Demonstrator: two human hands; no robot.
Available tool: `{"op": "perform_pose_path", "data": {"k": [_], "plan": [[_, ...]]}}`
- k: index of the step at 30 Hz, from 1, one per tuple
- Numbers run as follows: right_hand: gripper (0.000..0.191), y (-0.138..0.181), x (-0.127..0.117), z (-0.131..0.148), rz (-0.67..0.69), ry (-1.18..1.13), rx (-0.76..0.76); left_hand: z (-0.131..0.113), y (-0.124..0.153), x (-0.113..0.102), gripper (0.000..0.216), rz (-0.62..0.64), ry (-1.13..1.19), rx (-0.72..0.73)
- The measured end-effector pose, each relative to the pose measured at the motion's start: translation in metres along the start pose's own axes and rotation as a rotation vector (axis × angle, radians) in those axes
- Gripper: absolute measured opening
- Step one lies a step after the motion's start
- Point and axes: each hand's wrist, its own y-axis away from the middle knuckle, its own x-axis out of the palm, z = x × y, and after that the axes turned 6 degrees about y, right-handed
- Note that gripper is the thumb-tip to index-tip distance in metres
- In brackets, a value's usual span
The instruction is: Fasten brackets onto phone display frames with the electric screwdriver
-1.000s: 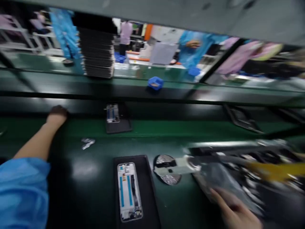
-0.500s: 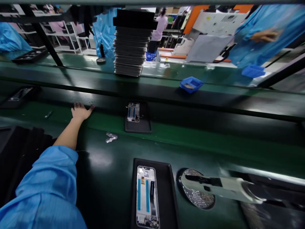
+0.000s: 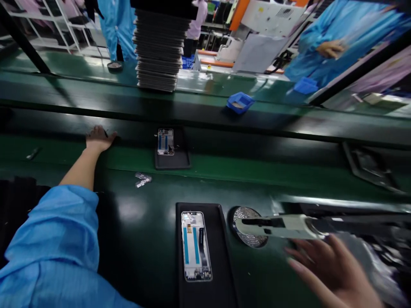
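My left hand point(image 3: 100, 139) lies flat on the dark strip at the back of the bench, fingers spread. Something small and dark shows beside its fingers, too small to name. At the lower right, my right hand point(image 3: 337, 271) is held with its fingers apart and nothing visible in them. Just above it is a pale green and black long tool point(image 3: 289, 226), its end over a round dish of small shiny parts point(image 3: 248, 239). An opened phone body point(image 3: 195, 248) with two blue strips rests in a black tray point(image 3: 218, 265) between my hands.
Farther back, another phone body point(image 3: 165, 142) sits in a black tray point(image 3: 173, 161). Small clear pieces point(image 3: 143, 179) lie nearby. A tall stack of trays point(image 3: 158, 55) and a blue bin point(image 3: 240, 102) stand behind. A tray point(image 3: 369, 164) is at right. Co-workers in blue stand beyond.
My right hand has come into view at the lower right, below the long tool. The view has swung right, bringing in another tray there. My left hand stays flat on the dark strip.
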Motion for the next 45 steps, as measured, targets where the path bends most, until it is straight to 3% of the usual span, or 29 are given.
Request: {"op": "perform_pose_path", "data": {"k": [2, 4, 7, 10, 13, 16, 19, 25, 31, 33, 39, 45], "plan": [[0.09, -0.008, 0.026, 0.025, 0.173, 0.001, 0.026, -0.017, 0.017, -0.007, 0.073, -0.036, 0.088, 0.027], [0.086, -0.021, 0.056, 0.053, 0.283, -0.011, -0.054, -0.044, 0.041, -0.01, 0.071, -0.091, 0.201, 0.073], [0.043, -0.039, 0.094, 0.085, 0.306, -0.266, -0.085, -0.095, 0.102, -0.006, 0.061, -0.065, 0.42, 0.217], [0.025, -0.043, 0.107, 0.108, 0.215, -0.454, -0.087, -0.142, 0.194, -0.006, 0.048, 0.214, 0.699, 0.458], [0.022, -0.038, 0.097, 0.136, 0.217, -0.816, -0.029, -0.176, 0.295, -0.011, 0.043, 0.551, 0.909, 0.662], [0.022, -0.028, 0.083, 0.163, 0.29, -1.037, 0.022, -0.197, 0.369, -0.01, 0.043, 0.722, 1.081, 0.667], [0.021, -0.021, 0.077, 0.176, 0.352, -1.079, 0.019, -0.207, 0.409, -0.001, 0.041, 0.815, 1.248, 0.545], [0.017, -0.01, 0.073, 0.169, 0.422, -1.095, -0.011, -0.212, 0.43, 0.007, 0.039, 0.863, 1.368, 0.342], [0.016, -0.001, 0.074, 0.151, 0.408, -0.985, -0.14, -0.215, 0.421, -0.006, 0.008, 0.771, 1.265, 0.394], [0.015, -0.002, 0.077, 0.145, 0.416, -0.995, -0.178, -0.216, 0.418, -0.011, 0.007, 0.794, 1.225, 0.428], [0.012, -0.005, 0.083, 0.137, 0.407, -1.03, -0.177, -0.221, 0.413, -0.003, 0.011, 1.0, 1.234, 0.362], [0.012, -0.002, 0.078, 0.137, 0.503, -1.034, -0.218, -0.23, 0.402, 0.011, 0.039, 1.323, 1.252, 0.317]]}}
